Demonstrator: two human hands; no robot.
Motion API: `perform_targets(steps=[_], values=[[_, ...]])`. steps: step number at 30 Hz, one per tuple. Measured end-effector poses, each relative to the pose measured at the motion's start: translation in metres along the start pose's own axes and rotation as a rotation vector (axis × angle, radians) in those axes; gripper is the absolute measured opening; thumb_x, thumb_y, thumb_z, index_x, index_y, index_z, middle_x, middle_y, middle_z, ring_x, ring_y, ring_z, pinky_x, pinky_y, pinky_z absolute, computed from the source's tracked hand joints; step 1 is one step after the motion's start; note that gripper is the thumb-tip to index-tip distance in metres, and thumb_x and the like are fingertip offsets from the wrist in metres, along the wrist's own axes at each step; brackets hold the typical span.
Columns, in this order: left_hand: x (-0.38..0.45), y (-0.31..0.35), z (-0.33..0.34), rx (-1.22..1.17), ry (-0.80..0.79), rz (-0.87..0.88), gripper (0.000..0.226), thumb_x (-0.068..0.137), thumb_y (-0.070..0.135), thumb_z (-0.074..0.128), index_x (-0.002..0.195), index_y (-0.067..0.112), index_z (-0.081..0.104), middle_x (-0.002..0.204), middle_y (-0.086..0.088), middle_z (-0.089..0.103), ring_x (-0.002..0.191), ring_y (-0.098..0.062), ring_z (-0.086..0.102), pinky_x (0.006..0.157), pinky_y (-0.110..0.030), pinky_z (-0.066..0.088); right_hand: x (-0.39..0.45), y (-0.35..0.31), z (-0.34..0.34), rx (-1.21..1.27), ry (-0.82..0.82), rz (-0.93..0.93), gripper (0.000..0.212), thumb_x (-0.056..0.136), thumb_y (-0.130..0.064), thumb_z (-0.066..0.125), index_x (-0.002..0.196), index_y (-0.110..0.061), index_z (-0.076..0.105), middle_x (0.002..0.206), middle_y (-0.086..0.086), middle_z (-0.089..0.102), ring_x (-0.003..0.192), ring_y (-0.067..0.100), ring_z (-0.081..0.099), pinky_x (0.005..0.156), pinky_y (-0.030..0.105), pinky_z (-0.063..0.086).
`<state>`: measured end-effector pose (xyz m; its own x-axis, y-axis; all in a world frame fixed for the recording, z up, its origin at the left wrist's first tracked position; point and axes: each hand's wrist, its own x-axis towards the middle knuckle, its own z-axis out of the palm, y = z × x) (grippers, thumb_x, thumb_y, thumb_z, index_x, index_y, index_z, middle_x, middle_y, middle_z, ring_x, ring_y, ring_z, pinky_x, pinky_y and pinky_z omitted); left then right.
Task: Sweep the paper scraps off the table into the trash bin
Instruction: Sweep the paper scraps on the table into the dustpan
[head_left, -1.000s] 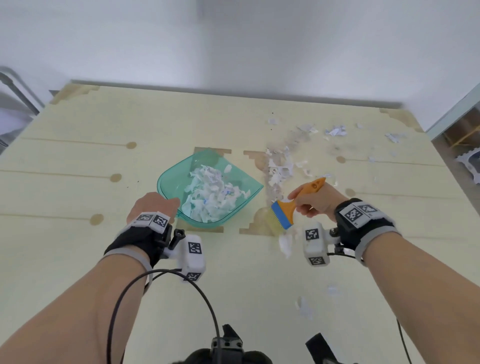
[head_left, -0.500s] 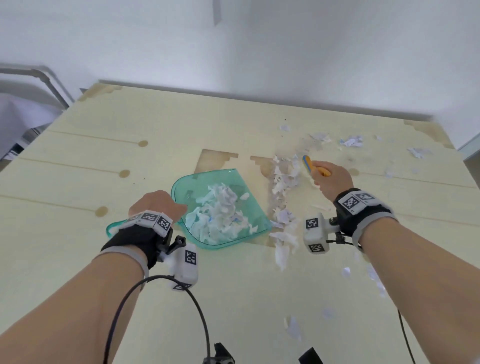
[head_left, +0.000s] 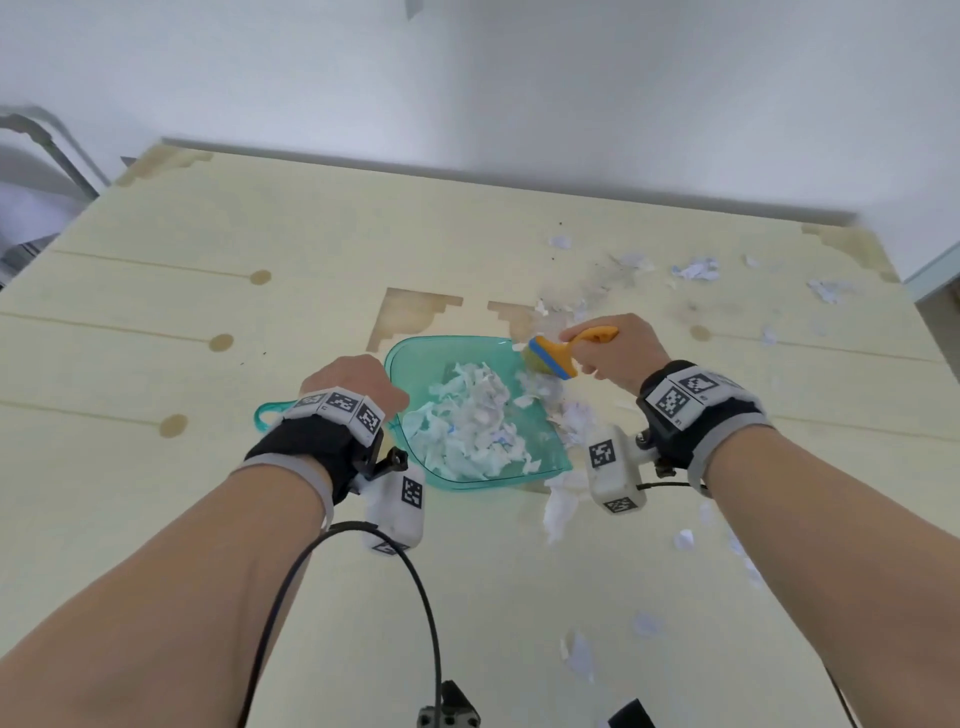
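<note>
With the right hand (head_left: 615, 353) gripping the small orange-handled brush (head_left: 558, 353) and the left hand (head_left: 353, 382) apparently holding the translucent green plastic dustpan (head_left: 415, 374), torn white paper scraps (head_left: 563, 506) near its right lip may escape.

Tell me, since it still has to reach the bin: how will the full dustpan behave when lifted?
The dustpan looks like thin clear plastic, so probably light and slightly flexible. The scraps are heaped loose near its open lip, so tilting forward would likely spill them. The left hand grips the handle end only; it may tip.
</note>
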<state>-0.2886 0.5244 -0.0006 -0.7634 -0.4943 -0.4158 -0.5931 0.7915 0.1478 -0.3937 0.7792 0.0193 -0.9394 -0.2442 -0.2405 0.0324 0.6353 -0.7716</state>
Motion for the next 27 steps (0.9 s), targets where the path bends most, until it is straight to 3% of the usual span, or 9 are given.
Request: perform_targets(steps=[3, 5, 7, 10, 12, 14, 19, 23, 27], values=[[0.001, 0.007, 0.004, -0.004, -0.018, 0.01, 0.021, 0.074, 0.029, 0.057, 0.062, 0.013, 0.059, 0.071, -0.004, 0.071, 0.066, -0.023, 0.067, 0.057, -0.02, 0.041, -0.01, -0.006, -0.002, 0.084, -0.13, 0.023, 0.022, 0.084, -0.001, 0.054, 0.095, -0.003, 0.073, 0.064, 0.011, 0.06, 0.056, 0.017, 0.053, 0.054, 0.023, 0.048], [0.001, 0.008, 0.004, -0.008, -0.021, 0.012, 0.022, 0.074, 0.03, 0.057, 0.061, 0.013, 0.059, 0.072, -0.005, 0.072, 0.064, -0.023, 0.066, 0.058, -0.02, 0.042, -0.011, -0.006, -0.009, 0.198, -0.087, 0.032, 0.02, 0.084, -0.001, 0.055, 0.094, -0.001, 0.072, 0.062, 0.011, 0.06, 0.05, 0.015, 0.053, 0.048, 0.019, 0.047], [0.0, 0.007, 0.005, -0.017, -0.022, 0.017, 0.022, 0.073, 0.031, 0.057, 0.06, 0.013, 0.058, 0.07, -0.005, 0.072, 0.061, -0.023, 0.064, 0.057, -0.02, 0.042, -0.01, -0.002, -0.017, 0.232, 0.038, 0.061, 0.016, 0.084, -0.005, 0.057, 0.089, -0.002, 0.072, 0.06, 0.011, 0.059, 0.05, 0.017, 0.052, 0.05, 0.024, 0.048], [-0.002, 0.003, 0.005, -0.031, -0.02, 0.026, 0.023, 0.071, 0.032, 0.057, 0.058, 0.013, 0.059, 0.067, -0.005, 0.071, 0.064, -0.023, 0.068, 0.057, -0.02, 0.042, -0.008, 0.01, -0.026, -0.15, 0.254, 0.108, 0.024, 0.082, -0.012, 0.053, 0.058, -0.012, 0.054, 0.055, 0.008, 0.047, 0.055, 0.024, 0.044, 0.056, 0.03, 0.041], [-0.004, 0.001, 0.004, -0.04, -0.02, 0.023, 0.023, 0.071, 0.032, 0.058, 0.059, 0.012, 0.06, 0.066, -0.005, 0.071, 0.068, -0.023, 0.071, 0.058, -0.021, 0.044, -0.013, 0.013, -0.026, -0.403, 0.247, 0.149, 0.035, 0.082, -0.016, 0.052, 0.051, -0.014, 0.035, 0.051, 0.003, 0.036, 0.051, 0.023, 0.036, 0.051, 0.027, 0.032], [-0.006, -0.001, 0.004, -0.048, -0.028, 0.016, 0.023, 0.072, 0.032, 0.059, 0.06, 0.012, 0.06, 0.066, -0.005, 0.071, 0.07, -0.023, 0.071, 0.061, -0.023, 0.047, -0.019, 0.014, -0.016, -0.439, 0.17, 0.176, 0.036, 0.084, -0.021, 0.052, 0.053, -0.011, 0.038, 0.054, 0.005, 0.042, 0.052, 0.022, 0.04, 0.051, 0.027, 0.034], [-0.011, -0.003, 0.012, -0.053, -0.03, 0.008, 0.024, 0.074, 0.033, 0.06, 0.061, 0.012, 0.06, 0.07, -0.006, 0.073, 0.068, -0.023, 0.071, 0.063, -0.024, 0.048, -0.031, 0.004, 0.017, 0.054, 0.083, 0.114, 0.024, 0.084, -0.015, 0.058, 0.077, 0.006, 0.066, 0.062, 0.014, 0.058, 0.057, 0.024, 0.053, 0.062, 0.038, 0.053], [-0.015, -0.006, 0.015, -0.057, -0.031, 0.005, 0.024, 0.072, 0.035, 0.059, 0.065, 0.013, 0.061, 0.072, -0.005, 0.073, 0.057, -0.022, 0.063, 0.059, -0.023, 0.046, -0.035, -0.009, 0.014, 0.224, 0.057, 0.055, 0.02, 0.081, -0.014, 0.062, 0.082, 0.005, 0.069, 0.058, 0.01, 0.059, 0.05, 0.018, 0.052, 0.051, 0.026, 0.047], [-0.021, -0.017, 0.017, -0.102, -0.015, -0.021, 0.025, 0.07, 0.038, 0.058, 0.066, 0.014, 0.06, 0.07, -0.005, 0.072, 0.054, -0.021, 0.06, 0.058, -0.023, 0.046, -0.033, -0.014, 0.0, 0.256, 0.209, 0.089, 0.018, 0.081, -0.015, 0.062, 0.078, 0.002, 0.068, 0.054, 0.008, 0.057, 0.044, 0.016, 0.048, 0.047, 0.024, 0.042]])
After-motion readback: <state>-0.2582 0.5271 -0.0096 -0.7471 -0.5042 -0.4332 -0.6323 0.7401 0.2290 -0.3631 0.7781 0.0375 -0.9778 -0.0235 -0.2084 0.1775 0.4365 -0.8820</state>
